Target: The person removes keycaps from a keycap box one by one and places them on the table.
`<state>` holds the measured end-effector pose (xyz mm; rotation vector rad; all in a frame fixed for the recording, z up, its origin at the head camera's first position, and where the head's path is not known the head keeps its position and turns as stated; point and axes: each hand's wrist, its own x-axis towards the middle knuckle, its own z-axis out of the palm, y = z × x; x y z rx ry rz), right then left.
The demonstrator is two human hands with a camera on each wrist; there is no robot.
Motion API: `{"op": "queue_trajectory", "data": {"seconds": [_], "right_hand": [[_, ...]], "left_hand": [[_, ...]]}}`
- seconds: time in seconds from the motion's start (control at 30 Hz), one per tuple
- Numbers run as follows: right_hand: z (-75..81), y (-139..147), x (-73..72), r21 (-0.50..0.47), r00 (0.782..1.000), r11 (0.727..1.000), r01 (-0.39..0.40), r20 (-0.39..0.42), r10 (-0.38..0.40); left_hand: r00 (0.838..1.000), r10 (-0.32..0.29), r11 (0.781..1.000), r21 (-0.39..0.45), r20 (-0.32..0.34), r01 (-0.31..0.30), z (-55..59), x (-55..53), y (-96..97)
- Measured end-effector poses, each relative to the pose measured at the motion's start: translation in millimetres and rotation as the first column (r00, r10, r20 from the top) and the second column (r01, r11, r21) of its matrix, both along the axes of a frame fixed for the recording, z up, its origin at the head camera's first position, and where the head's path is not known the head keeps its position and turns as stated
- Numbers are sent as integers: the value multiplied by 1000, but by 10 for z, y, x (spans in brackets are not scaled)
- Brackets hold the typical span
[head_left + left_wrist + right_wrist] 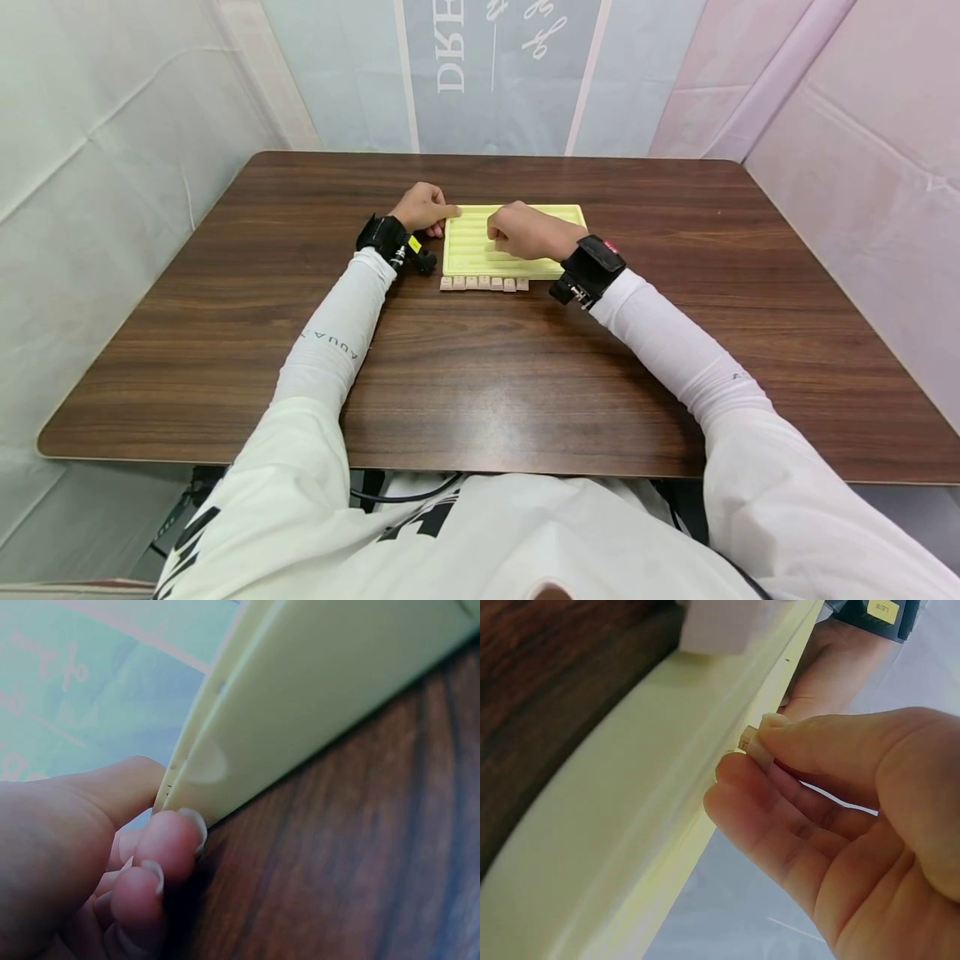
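Note:
A pale yellow ridged tray (pixel 467 250) lies on the brown table. My left hand (pixel 426 208) holds its upper left corner; in the left wrist view the thumb lies over the rim and two fingertips (pixel 171 844) touch the side wall. Above the tray's middle is my right hand (pixel 534 232). Between its thumb and fingers it pinches a small beige block (pixel 759 747), close to the tray's surface in the right wrist view; the fingers partly cover the block. A row of several beige blocks (pixel 483 283) lines the tray's near edge.
The wooden table (pixel 480 375) extends around the tray on all sides. White fabric walls (pixel 127 167) stand left and right, with a blue-grey printed sheet (pixel 495 108) behind the far edge. Both wrists carry black camera straps (pixel 592 267).

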<state>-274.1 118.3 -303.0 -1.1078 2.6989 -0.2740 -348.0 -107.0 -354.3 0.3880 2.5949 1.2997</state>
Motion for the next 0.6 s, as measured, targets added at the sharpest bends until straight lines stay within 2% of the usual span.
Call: {"op": "queue_trajectory", "data": {"seconds": [0.4,0.6], "right_hand": [[192,86,115,1,1000,1000,23,7,-23],[272,121,173,2,1000,1000,9,-4,-9]], "left_hand": [[1000,2,1000,-2,-20,-2,9,34,-6],[1000,3,1000,-7,-13,-3,5,30,-9]]}}
